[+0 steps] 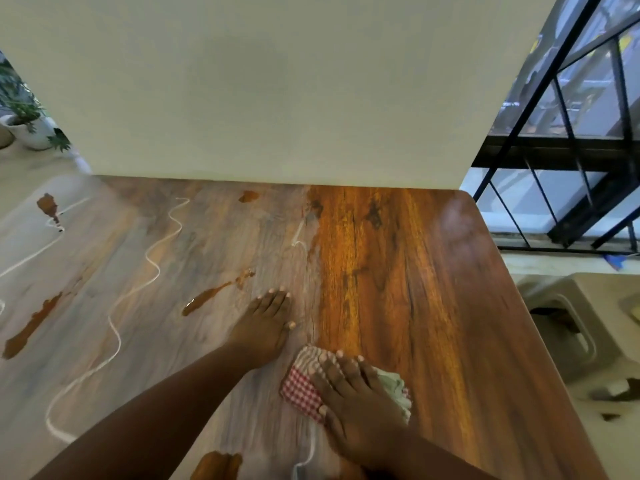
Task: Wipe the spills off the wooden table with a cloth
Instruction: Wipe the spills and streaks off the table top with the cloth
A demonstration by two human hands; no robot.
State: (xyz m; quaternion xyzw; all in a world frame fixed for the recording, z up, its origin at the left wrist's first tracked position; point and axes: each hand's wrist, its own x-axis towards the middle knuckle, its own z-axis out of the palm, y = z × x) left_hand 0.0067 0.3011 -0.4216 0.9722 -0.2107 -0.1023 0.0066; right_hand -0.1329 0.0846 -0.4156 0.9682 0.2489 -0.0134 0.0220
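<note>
We've got the right hand (349, 393) flat w/ fingers straight, pressing the red-checked cloth (304, 386) onto the wooden table (398, 271), lower centre of frame. Left hand (266, 323) rests flat, fingers straight, just above-left of it. Brown spills (211, 299) & white squiggly lines (152, 268) cover the left half.

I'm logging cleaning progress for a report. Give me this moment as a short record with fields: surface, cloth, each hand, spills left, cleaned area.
surface: wooden table
cloth: red-checked cloth, bunched, lying on the table near its front edge
right hand: right hand presses flat on the cloth
left hand: left hand rests flat on the bare table, touching no cloth
spills left: brown puddles and white wavy lines on the left part
cleaned area: right part looks free of spills
</note>
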